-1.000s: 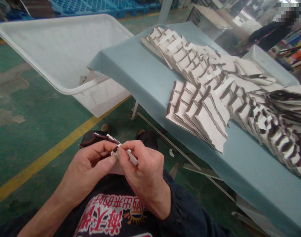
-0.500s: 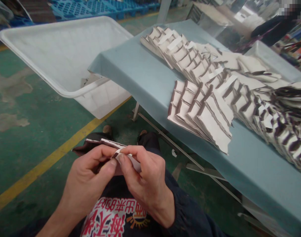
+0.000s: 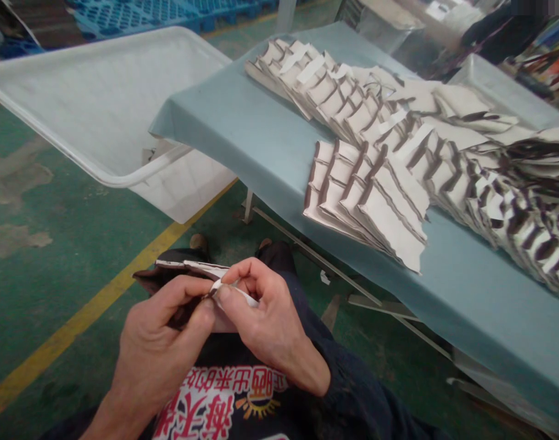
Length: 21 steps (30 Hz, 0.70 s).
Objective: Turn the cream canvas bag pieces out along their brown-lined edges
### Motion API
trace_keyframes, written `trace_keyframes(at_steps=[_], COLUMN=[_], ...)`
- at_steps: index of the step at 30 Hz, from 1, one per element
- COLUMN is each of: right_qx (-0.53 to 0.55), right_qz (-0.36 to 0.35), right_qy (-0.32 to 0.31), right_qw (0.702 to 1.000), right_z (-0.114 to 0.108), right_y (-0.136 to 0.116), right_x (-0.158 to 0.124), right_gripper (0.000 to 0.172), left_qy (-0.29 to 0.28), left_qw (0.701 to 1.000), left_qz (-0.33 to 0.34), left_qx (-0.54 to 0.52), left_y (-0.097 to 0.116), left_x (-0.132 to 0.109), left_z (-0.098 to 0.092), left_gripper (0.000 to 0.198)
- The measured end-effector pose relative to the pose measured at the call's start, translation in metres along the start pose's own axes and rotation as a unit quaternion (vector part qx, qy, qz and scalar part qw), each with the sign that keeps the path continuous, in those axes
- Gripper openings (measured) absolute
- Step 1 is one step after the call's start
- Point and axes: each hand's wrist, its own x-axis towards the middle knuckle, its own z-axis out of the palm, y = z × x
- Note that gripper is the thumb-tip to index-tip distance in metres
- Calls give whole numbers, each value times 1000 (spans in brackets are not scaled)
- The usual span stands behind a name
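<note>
My left hand (image 3: 162,333) and my right hand (image 3: 263,318) are together over my lap, both pinched on one flat dark-brown piece with a white backing (image 3: 183,270). The right thumb and forefinger hold a narrow white strip (image 3: 236,295) at its edge, partly lifted off the piece. The left fingers grip the piece from below; most of it is hidden behind them. To the right, rows of the same white-and-brown pieces (image 3: 366,195) lie overlapped on a blue-covered table (image 3: 261,146).
A large white plastic tub (image 3: 77,104) stands on the green floor at the left, with a few scraps inside near its corner. A yellow floor line (image 3: 77,324) runs diagonally under my hands. Blue pallets (image 3: 137,9) lie at the back. A clear tray (image 3: 504,95) sits far right.
My hands have stayed together on the piece and sunk a little in the picture. The right fingers have shifted slightly along the white strip. The view has tilted a bit.
</note>
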Motion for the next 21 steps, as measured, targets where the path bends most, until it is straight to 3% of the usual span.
trace_keyframes(at_steps=[3,7,9,12,14,16,19,21], right_qx=[96,157,170,166,154,144,114,75], right_qz=[53,91,103,114,116,106,25,-94], right_qy=[-28,-41,-69,-147,-191,-209,-174,-136], right_qw=[994,983,978,969,962,961,978,983], right_z=[4,5,0,-14,-24,-32,-43,-51], right_y=[5,11,13,14,13,11,6,-1], right_x=[4,6,10,22,30,37,42,42], right_gripper=[29,22,18,18,23,30,37,35], left_qy=[25,50,19,-94,-168,-205,-213,-212], left_qw=[992,981,986,995,982,968,959,962], left_qz=[111,166,146,38,-36,-76,-85,-71], left_qx=[47,89,75,-13,-77,-124,-164,-159], left_y=[-2,-4,-2,4,9,13,16,17], left_x=[4,3,4,13,23,33,45,50], left_z=[3,10,11,5,-2,-10,-23,-30], left_gripper=[20,24,25,24,26,27,23,21])
